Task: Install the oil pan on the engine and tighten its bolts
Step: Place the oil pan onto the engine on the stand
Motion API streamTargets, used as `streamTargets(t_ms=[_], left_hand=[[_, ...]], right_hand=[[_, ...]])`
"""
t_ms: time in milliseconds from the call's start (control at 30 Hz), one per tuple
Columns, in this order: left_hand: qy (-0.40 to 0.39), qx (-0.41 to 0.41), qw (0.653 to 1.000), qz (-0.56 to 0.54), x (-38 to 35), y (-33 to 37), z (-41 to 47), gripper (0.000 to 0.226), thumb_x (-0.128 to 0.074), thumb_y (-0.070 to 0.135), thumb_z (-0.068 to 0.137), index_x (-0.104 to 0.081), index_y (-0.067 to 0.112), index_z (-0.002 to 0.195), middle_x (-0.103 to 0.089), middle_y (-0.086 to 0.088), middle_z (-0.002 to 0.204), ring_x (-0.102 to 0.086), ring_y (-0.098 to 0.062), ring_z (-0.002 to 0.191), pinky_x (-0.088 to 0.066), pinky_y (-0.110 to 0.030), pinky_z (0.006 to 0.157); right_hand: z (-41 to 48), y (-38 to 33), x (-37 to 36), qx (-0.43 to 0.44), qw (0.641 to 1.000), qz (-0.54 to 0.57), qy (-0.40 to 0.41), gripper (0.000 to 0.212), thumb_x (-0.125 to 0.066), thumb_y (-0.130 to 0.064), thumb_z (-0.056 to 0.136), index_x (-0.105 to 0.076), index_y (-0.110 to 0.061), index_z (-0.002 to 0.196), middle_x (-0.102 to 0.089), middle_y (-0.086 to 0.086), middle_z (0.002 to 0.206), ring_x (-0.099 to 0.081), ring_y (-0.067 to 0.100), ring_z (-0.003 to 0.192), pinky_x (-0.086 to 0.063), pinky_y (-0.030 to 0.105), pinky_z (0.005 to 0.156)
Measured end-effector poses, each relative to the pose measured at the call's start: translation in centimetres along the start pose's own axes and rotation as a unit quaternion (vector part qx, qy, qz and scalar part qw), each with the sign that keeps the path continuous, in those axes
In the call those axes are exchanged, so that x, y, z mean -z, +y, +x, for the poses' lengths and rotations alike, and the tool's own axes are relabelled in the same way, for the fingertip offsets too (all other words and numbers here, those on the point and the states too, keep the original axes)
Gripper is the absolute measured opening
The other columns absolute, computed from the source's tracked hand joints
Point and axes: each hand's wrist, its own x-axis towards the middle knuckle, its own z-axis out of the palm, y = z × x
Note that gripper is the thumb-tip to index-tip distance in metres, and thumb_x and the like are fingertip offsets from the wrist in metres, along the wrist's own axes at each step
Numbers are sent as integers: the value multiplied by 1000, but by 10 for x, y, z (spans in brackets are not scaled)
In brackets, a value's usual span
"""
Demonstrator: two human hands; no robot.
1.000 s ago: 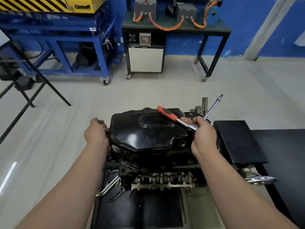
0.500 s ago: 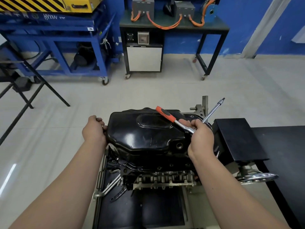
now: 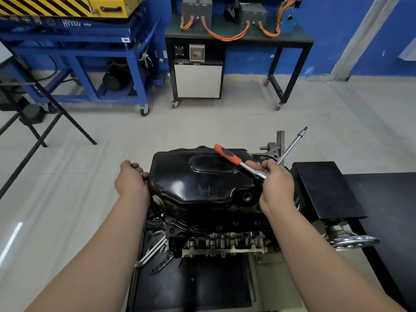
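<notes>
Left hand (image 3: 131, 180) grips the oil pan (image 3: 202, 188) at 9 o'clock; right hand (image 3: 278, 188), at 3 o'clock, holds the ratchet (image 3: 227, 155)

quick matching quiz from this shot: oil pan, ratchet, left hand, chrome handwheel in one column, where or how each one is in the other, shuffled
1 oil pan
2 ratchet
3 left hand
4 chrome handwheel

A held in the right hand
B low on the right, beside the engine
C glossy black, on top of the engine
D holding the pan's left end

Pairs: 1-C, 2-A, 3-D, 4-B
</notes>
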Motion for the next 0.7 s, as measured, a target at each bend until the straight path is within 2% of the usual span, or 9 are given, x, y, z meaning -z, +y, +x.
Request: streamTargets(t_ms=[67, 167, 300, 367, 467, 567, 633, 700], left_hand=[[1, 0, 1000, -3, -1, 1, -1, 25, -50, 22, 87, -46, 14, 64, -43, 8, 43, -33, -9, 29, -26, -11, 37], [-6, 10, 1000, -10, 2, 2, -2, 30, -50, 30, 91, -45, 15, 65, -40, 6, 52, -33, -9, 30, -25, -13, 36], [-28, 13, 998, 60, 29, -6, -9, 33, -42, 39, 95, -42, 18, 69, -34, 5, 57, -31, -7, 31, -18, -15, 34], [-37, 34, 997, 59, 47, -12, -18, 35, -40, 40, 96, -40, 19, 69, -32, 5, 56, -30, -7, 31, -16, -13, 33], [-68, 79, 994, 33, 71, -22, -35, 37, -36, 43, 97, -37, 21, 66, -32, 8, 46, -28, -6, 29, -12, -10, 32], [-126, 141, 981, 39, 91, -40, -55, 33, -37, 38, 93, -40, 22, 64, -34, 8, 43, -29, -6, 30, -12, -9, 33], [-162, 173, 970, 58, 101, -51, -69, 27, -37, 31, 88, -44, 18, 66, -37, 5, 46, -31, -7, 31, -13, -8, 33], [-190, 196, 959, 77, 106, -59, -83, 21, -37, 24, 84, -46, 15, 67, -38, 3, 49, -31, -8, 32, -15, -7, 31]], right_hand=[[-1, 0, 1, 4, 1000, -2, -4, 14, -43, -12, 90, -52, -13, 79, -74, 9, 77, -68, 17, 92, -35, 32, 100], [-4, -3, 2, 23, 1000, 3, -12, 17, -42, -11, 92, -51, -13, 77, -73, 9, 75, -68, 8, 82, -37, 27, 90], [-6, -12, -1, 48, 997, 28, -48, 19, -39, -12, 95, -50, -12, 80, -73, 14, 76, -69, 19, 91, -43, 32, 93], [-7, -12, -4, 50, 997, 15, -48, 19, -39, -13, 96, -50, -12, 81, -73, 14, 76, -69, 21, 92, -42, 31, 92], [-11, -8, -3, 38, 997, 62, -33, 17, -38, -11, 96, -48, -12, 82, -72, 14, 75, -70, 19, 87, -40, 28, 86], [-13, -10, -1, 26, 995, 85, -35, 17, -37, -9, 96, -48, -12, 83, -72, 15, 74, -70, 18, 85, -40, 30, 86], [-14, -17, -1, 30, 994, 91, -47, 18, -37, -8, 97, -49, -10, 83, -68, 13, 63, -70, 23, 84, -44, 36, 90], [-15, -33, 1, 41, 991, 101, -72, 21, -36, -8, 98, -51, -8, 83, -55, 8, 49, -70, 29, 76, -51, 43, 84]])
